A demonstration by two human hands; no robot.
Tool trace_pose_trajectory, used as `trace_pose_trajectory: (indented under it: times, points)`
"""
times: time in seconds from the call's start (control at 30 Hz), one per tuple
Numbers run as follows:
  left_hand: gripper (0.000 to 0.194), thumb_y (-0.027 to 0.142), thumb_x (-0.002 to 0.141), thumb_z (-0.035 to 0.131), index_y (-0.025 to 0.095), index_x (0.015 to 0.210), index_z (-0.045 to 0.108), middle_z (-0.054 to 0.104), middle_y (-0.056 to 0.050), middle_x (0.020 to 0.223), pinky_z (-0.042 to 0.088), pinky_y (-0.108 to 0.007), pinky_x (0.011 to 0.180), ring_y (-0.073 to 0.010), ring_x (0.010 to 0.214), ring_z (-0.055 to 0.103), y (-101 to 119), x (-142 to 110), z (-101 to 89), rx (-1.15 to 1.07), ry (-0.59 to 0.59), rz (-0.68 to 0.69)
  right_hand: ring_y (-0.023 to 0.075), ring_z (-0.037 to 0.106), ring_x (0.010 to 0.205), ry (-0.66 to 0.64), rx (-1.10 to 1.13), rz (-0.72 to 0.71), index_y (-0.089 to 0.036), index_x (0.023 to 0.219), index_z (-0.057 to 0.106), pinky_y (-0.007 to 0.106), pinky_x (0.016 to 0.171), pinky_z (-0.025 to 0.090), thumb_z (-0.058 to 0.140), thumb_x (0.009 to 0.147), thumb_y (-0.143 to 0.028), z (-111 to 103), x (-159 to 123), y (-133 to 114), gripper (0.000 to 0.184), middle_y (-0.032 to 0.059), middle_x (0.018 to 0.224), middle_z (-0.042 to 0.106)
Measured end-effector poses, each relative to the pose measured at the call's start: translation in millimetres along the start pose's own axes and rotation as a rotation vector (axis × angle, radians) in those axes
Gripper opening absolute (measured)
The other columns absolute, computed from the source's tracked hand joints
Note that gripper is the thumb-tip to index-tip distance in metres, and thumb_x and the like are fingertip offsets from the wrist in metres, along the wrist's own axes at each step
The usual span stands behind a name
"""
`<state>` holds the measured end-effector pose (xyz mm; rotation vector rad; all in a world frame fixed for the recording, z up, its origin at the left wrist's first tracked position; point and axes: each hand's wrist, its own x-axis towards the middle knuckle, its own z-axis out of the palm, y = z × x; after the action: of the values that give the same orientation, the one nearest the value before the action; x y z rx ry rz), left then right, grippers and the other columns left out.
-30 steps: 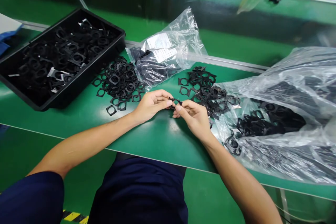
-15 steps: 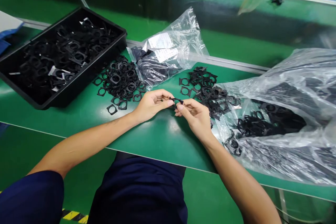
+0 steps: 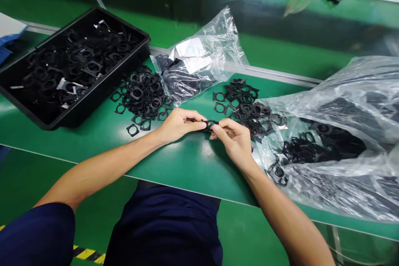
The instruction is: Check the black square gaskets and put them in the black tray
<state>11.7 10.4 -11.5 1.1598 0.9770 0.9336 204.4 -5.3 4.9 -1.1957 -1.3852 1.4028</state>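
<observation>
Both hands, the left hand (image 3: 180,125) and the right hand (image 3: 233,141), have just eased rightward over the bench (image 3: 187,166), fingers pinched closed on opposite edges of one black square gasket (image 3: 209,124).

I see a factory assembly line: a green-matted workbench (image 3: 187,170), yellow-and-black floor hazard tape (image 3: 87,254), and a black tray (image 3: 102,87) of stamped parts (image 3: 77,62).

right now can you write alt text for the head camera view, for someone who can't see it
The left hand and right hand pinch a small black square gasket above a green workbench. Loose black gaskets lie in piles on the bench, beside a black tray holding more and clear plastic bags with others inside.
</observation>
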Motion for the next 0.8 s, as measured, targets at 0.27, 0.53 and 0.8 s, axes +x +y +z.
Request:
trace_pose_trajectory:
  times: [0.27, 0.53, 0.8]
  points:
    - [0.04, 0.046, 0.07, 0.087, 0.012, 0.089, 0.076, 0.075, -0.006, 0.086, 0.055, -0.028, 0.077, -0.0145, 0.076, 0.066, 2.2, -1.1, 2.2, -0.111, -0.063, -0.054, 0.0138, 0.061, 0.056, 0.012, 0.019, 0.001, -0.021, 0.071, 0.062, 0.028, 0.062, 0.055, 0.076, 0.08, -0.059, -0.4, 0.4, 0.4, 0.041, -0.0006, 0.062, 0.064]
    - [0.042, 0.051, 0.076, 0.083, 0.012, 0.087, 0.07, 0.071, -0.005, 0.081, 0.056, -0.028, 0.075, -0.0127, 0.072, 0.066, 2.8, -1.2, 1.1, -0.147, -0.165, -0.078, 0.0125, 0.061, 0.055, -0.019, 0.069, 0.024, -0.02, 0.069, 0.063, 0.027, 0.062, 0.056, 0.078, 0.078, -0.058, 1.8, 0.2, -1.6, 0.041, -0.0011, 0.061, 0.064]
    - [0.039, 0.048, 0.075, 0.084, 0.013, 0.09, 0.074, 0.073, -0.006, 0.085, 0.056, -0.027, 0.074, -0.0133, 0.075, 0.066, 1.0, -2.8, 3.1, -0.113, -0.135, -0.055, 0.0134, 0.062, 0.057, 0.013, 0.059, 0.015, -0.021, 0.074, 0.064, 0.029, 0.063, 0.057, 0.078, 0.08, -0.055, -0.2, 1.0, -0.1, 0.037, -0.001, 0.064, 0.064]
